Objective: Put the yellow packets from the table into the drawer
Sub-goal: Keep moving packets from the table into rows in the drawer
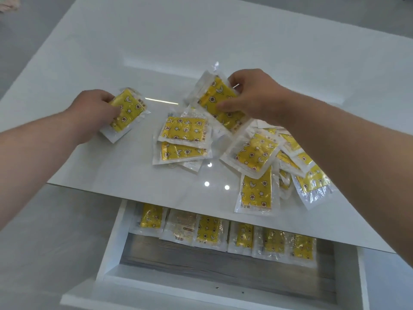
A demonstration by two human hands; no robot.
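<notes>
Packets (128,110) gripped (left hand (93,110), right hand (254,95))

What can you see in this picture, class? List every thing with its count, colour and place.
table: one, white, centre
drawer: one, white, open below table's near edge
loose packets: many, yellow, overlapping on table
drawer packets: six visible, five yellow, one pale, along drawer's back
left-held packets: small stack, yellow, table's left
right-held packets: several, yellow, heap's far end
left grip: one, bare hand, holds stack
right grip: one, bare hand, holds packets
</notes>
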